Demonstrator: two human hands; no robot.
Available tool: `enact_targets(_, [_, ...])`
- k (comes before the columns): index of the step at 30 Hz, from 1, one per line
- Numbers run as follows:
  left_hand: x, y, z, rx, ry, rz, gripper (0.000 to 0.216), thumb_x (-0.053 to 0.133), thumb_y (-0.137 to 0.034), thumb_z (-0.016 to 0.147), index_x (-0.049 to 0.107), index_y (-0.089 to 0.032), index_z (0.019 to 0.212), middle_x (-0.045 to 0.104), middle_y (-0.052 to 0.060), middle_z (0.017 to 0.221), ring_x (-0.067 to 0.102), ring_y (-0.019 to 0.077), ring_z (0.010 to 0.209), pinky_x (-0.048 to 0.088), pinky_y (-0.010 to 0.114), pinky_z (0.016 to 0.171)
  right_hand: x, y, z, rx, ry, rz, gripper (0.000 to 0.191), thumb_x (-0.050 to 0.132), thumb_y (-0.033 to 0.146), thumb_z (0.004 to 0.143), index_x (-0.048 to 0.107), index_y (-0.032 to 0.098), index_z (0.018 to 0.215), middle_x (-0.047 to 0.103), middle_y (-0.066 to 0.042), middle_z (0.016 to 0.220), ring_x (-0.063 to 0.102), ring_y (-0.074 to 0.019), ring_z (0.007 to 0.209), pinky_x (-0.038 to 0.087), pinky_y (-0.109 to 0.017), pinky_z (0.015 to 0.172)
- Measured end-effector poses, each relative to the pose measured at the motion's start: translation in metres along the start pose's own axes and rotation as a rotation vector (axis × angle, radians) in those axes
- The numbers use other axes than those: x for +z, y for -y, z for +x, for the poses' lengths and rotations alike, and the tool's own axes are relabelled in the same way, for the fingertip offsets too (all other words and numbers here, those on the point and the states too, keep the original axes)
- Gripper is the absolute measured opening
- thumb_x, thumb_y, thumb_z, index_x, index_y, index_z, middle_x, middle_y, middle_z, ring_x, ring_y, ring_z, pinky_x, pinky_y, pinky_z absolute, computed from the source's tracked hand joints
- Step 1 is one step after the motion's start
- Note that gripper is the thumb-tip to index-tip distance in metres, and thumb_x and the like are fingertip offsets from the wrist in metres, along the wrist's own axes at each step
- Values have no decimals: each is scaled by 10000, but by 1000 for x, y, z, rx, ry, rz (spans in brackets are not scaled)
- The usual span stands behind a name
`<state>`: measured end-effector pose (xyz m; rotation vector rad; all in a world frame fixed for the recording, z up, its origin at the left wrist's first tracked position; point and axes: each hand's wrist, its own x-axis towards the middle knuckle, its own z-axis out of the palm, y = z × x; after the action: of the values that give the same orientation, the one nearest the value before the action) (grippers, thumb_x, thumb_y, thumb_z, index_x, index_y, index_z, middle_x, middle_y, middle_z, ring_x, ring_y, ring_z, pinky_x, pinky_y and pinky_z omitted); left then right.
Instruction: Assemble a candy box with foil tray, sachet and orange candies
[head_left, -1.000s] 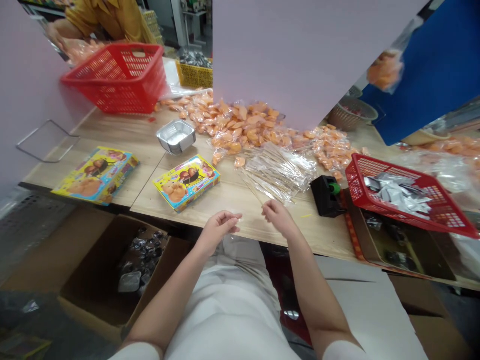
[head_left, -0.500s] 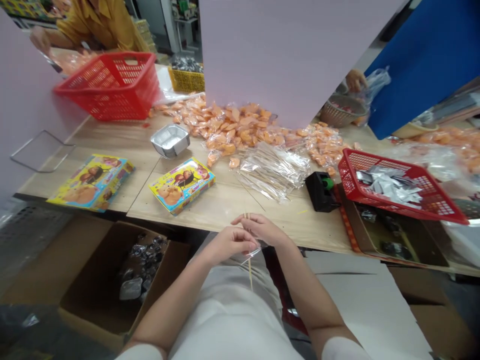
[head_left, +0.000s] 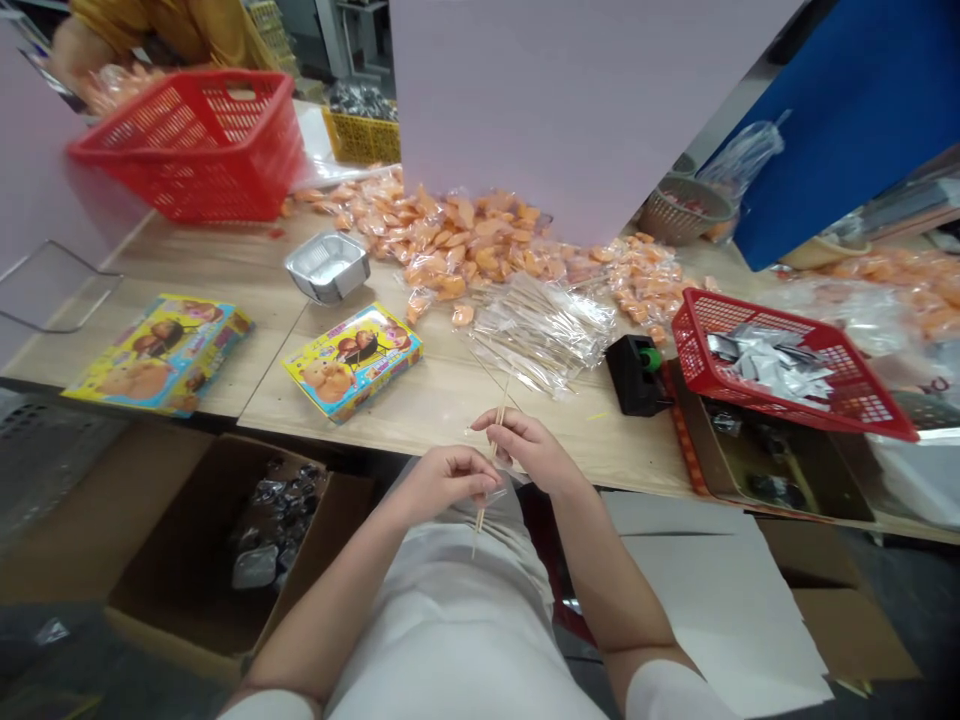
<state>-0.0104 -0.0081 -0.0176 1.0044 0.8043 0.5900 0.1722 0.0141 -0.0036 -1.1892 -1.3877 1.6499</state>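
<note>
My right hand [head_left: 531, 449] closes its fingers around a few thin bamboo sticks [head_left: 501, 400], which slant from upper right to lower left in front of my waist. Lower down, my left hand [head_left: 448, 482] is pinched shut at the same sticks. A small piece of clear plastic film [head_left: 495, 493] shows at its fingertips; whether it wraps the sticks I cannot tell. Beyond my hands lies a pile of thin sticks in clear plastic [head_left: 544, 330]. A black tape dispenser [head_left: 636, 375] stands to its right.
Two printed boxes [head_left: 354, 360] and stacked foil trays [head_left: 328, 267] lie at left. Wrapped orange pieces [head_left: 480, 235] spread along the back. Red baskets [head_left: 187, 150] stand at both sides, the right one holding silver packets [head_left: 772, 362]. Below is an open carton [head_left: 165, 560]. A person works behind.
My right hand has shifted slightly, its fingers wrapping the sticks differently. The sticks now tilt more, with upper ends higher above the hand. The view has shifted a little.
</note>
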Motion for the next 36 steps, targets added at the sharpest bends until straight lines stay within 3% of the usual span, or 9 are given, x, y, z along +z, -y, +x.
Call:
enact_targets(8, [3,-9,-9,-19,20,-89,299,834,-406,676,721,-135,734,696,32,632,623,124,532,489,235,557,0,10,-14,-23,18,77,284,633,396,836,734,173,979,534,30,607,463,-85,534,388,-220,515])
enact_targets(17, [2,2,-6,-37,122,-308,412,866,-500,626,706,-138,738,756,86,838,599,82,475,461,219,504,16,18,-20,-7,-135,26,346,610,445,850,752,164,994,495,42,550,443,-81,480,396,-214,471])
enact_targets(24, [2,-1,-7,3,121,-242,335,843,-439,686,719,-135,755,760,82,861,607,81,495,476,225,536,17,20,-24,-47,-179,19,348,557,411,867,763,166,1004,489,32,564,439,-88,499,385,-217,470])
enact_targets(30, [3,-2,-6,25,102,-182,317,815,-434,720,723,-137,782,739,53,750,642,113,565,530,289,691,21,20,-23,-201,-357,-184,286,553,360,858,748,160,920,526,20,609,428,-91,523,366,-228,490])
enact_targets(36, [4,-2,-6,12,90,-214,322,826,-449,699,687,-158,697,667,12,559,617,118,548,522,277,685,28,29,-25,-155,-396,-152,321,629,451,858,597,186,679,518,20,603,452,-95,532,383,-232,509])
